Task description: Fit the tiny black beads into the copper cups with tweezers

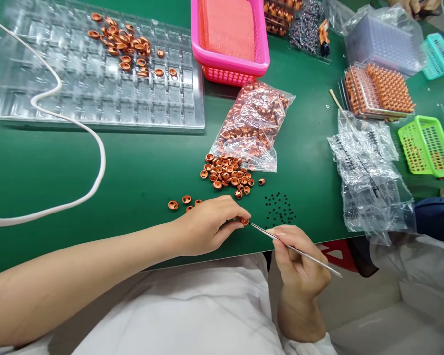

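Between thumb and fingertips, my left hand [210, 224] pinches a small copper-coloured cup [244, 221] near the table's front edge. My right hand [301, 259] grips thin metal tweezers [299, 251] like a pen, their tip at the cup's right side. Whether the tip touches the cup or carries a small black piece, I cannot tell. Just beyond the tweezers lie many tiny black pieces [279, 209], scattered on the green surface. Behind my left hand is a heap of copper-coloured cups [227, 171], and several more cups [173, 204] lie left of it, partly hidden by the hand.
A clear bag of cups [253, 118] lies behind the heap. Farther back stands a pink basket [261, 54]. A clear plastic tray [163, 106] bearing loose cups fills the far left, crossed by a white cable [102, 162]. Plastic bags [370, 172] and a green basket [425, 145] lie right.
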The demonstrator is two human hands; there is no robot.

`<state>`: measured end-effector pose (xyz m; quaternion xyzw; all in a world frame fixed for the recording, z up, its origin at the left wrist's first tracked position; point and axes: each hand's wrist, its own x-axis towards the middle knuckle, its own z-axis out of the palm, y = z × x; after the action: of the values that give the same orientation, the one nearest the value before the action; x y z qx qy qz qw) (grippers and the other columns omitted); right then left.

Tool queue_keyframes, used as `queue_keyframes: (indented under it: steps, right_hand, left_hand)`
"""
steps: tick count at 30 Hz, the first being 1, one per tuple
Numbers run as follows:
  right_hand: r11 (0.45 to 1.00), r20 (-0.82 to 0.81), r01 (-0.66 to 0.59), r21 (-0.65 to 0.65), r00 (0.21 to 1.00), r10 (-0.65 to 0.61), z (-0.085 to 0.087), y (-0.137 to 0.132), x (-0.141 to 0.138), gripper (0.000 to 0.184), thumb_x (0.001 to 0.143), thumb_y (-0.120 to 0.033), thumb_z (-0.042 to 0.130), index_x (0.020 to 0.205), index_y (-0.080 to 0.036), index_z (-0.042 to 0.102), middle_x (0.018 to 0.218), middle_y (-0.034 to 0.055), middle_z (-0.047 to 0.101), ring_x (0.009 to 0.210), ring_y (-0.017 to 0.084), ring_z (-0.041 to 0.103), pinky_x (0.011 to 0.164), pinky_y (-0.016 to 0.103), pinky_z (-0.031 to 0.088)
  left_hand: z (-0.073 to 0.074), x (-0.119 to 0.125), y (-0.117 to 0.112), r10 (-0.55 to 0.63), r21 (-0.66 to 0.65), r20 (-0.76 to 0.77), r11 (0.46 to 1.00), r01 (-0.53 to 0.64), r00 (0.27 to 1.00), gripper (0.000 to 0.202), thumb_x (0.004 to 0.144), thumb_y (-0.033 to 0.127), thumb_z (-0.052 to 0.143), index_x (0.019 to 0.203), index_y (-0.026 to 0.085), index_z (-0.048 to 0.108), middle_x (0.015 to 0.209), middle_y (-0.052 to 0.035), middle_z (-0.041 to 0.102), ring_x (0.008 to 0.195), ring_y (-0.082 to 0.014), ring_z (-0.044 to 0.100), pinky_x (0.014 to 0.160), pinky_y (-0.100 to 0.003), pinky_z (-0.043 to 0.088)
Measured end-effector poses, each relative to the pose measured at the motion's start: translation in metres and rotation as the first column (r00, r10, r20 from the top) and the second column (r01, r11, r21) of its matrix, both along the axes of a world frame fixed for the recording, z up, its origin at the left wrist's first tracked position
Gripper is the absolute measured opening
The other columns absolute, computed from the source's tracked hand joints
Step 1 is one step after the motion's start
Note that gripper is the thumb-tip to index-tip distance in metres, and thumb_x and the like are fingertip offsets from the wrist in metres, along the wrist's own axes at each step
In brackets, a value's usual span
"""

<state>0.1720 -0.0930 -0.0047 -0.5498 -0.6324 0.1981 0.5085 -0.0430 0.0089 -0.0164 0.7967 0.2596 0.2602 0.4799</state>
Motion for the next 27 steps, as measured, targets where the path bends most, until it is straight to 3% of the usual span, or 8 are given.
queue_keyframes:
  steps: [15, 27]
  right_hand:
    - [0.99, 0.134, -0.137, 0.016, 0.982, 0.134, 0.0053, 0.0075, -0.0013, 0.038, 0.086, 0.002, 0.067, 0.117, -0.022, 0.068, 0.098, 0.0063, 0.078, 0.089, 0.022, 0.076, 0.073, 0.039, 0.067]
    - [0.975, 0.285, -0.223, 0.02, 0.936, 0.208, 0.0086, 0.0088, 0.0031, 0.04, 0.09, -0.005, 0.068, 0.124, -0.025, 0.063, 0.099, 0.0049, 0.077, 0.089, 0.021, 0.077, 0.073, 0.038, 0.069]
  left_hand:
    - [0.0045, -0.0002, 0.0008, -0.005, 0.029, 0.01, 1.0, 0.005, 1.0, 0.016, 0.099, 0.009, 0.056, 0.109, 0.013, 0.069, 0.097, -0.0077, 0.077, 0.088, -0.0189, 0.065, 0.08, -0.03, 0.053]
    - [0.0002, -0.0018, -0.0006, 0.001, 0.026, -0.018, 1.0, -0.001, 1.0, 0.016, 0.1, 0.011, 0.055, 0.108, 0.015, 0.068, 0.096, -0.0073, 0.077, 0.089, -0.0197, 0.066, 0.08, -0.03, 0.053]
